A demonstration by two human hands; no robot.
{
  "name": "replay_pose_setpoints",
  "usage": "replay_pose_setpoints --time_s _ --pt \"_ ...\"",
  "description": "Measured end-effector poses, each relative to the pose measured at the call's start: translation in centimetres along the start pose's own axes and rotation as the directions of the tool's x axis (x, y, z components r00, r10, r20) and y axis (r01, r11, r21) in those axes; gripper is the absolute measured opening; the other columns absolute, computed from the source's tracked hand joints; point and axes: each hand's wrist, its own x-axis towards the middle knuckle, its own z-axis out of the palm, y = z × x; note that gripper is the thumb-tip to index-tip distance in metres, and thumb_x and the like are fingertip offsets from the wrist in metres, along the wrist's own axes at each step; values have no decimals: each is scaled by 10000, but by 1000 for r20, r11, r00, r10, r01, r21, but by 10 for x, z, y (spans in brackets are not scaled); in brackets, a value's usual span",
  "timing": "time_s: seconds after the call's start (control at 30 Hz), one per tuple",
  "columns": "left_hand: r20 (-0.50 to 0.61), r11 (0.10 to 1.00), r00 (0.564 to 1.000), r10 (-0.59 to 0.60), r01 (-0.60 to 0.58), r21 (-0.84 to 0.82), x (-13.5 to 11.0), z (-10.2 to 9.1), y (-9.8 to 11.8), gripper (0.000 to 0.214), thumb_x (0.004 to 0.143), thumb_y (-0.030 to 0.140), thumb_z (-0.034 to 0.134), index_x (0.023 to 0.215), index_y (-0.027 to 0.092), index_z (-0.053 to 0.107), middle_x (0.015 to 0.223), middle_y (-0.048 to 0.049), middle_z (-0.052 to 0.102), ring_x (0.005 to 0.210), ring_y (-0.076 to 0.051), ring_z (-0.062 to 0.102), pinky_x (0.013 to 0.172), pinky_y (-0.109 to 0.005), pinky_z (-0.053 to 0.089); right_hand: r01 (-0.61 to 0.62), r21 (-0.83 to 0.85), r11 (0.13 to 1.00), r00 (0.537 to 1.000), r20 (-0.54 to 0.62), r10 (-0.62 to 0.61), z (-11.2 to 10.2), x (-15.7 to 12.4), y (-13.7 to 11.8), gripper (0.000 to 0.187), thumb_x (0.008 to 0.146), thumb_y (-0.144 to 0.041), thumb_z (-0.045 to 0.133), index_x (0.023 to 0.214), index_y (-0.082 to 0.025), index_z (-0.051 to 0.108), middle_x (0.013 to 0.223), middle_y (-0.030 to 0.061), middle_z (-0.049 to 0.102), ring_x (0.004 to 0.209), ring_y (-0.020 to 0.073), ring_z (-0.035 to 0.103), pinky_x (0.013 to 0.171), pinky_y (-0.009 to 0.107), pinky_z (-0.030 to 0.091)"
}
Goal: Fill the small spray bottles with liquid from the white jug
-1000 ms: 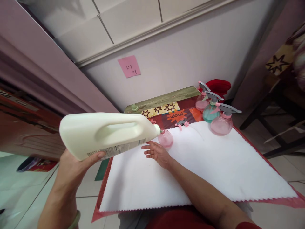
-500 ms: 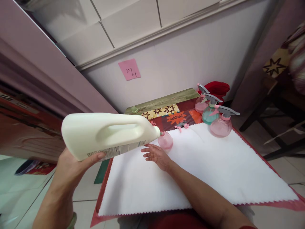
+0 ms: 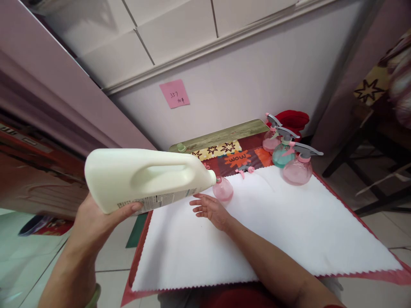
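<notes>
A large pale green plastic jug (image 3: 112, 175) with a moulded handle lies tipped, its mouth low and to the right. My left hand (image 3: 102, 218) grips it near the base, thumb along the printed label. The jug's mouth meets the open neck of a small round pink bottle (image 3: 223, 189) standing on the white cloth. Below the jug's neck, my right hand (image 3: 210, 210) is open with fingers spread, close beside the pink bottle. Whether its fingertips touch the jug I cannot tell. A grey and pink spray head (image 3: 245, 170) lies behind the bottle.
Three spray bottles with heads on, one teal (image 3: 283, 155) and two pink (image 3: 298, 172), stand at the back right near a red cloth item (image 3: 292, 119). A pale green cap (image 3: 181, 147) sits at the table's back edge. A wall (image 3: 231, 90) rises behind; a dark stool stands right.
The jug's base end has risen slightly and shifted a little right, with my left hand still around it. My right hand and the pink bottle stay in place.
</notes>
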Motion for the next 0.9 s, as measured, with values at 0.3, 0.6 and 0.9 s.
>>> replay_pose_setpoints --time_s 0.3,0.6,0.9 --pt "27 994 996 -88 89 -55 3 -4 20 871 463 542 919 1221 195 664 1152 -91 736 1044 -317 673 761 -306 566 -1 -5 1000 1000 0 1 1 -1 -1 535 791 -565 776 1195 -223 698 1189 126 728 899 197 683 845 369 497" --pt "46 989 994 -103 107 -99 6 -4 25 882 458 507 938 1235 198 660 1185 -97 728 1055 -312 671 739 -287 568 3 -2 1000 1000 2 -3 1 -1 0 534 793 -562 773 1198 -223 696 1176 118 734 893 194 685 830 358 510" --pt "62 993 995 -78 83 -81 10 -5 34 939 445 506 939 1292 222 648 1185 -80 732 1067 -307 672 741 -283 578 3 -16 1000 1000 6 -3 1 -2 -1 526 797 -560 767 1201 -231 696 1186 116 731 897 197 685 834 362 513"
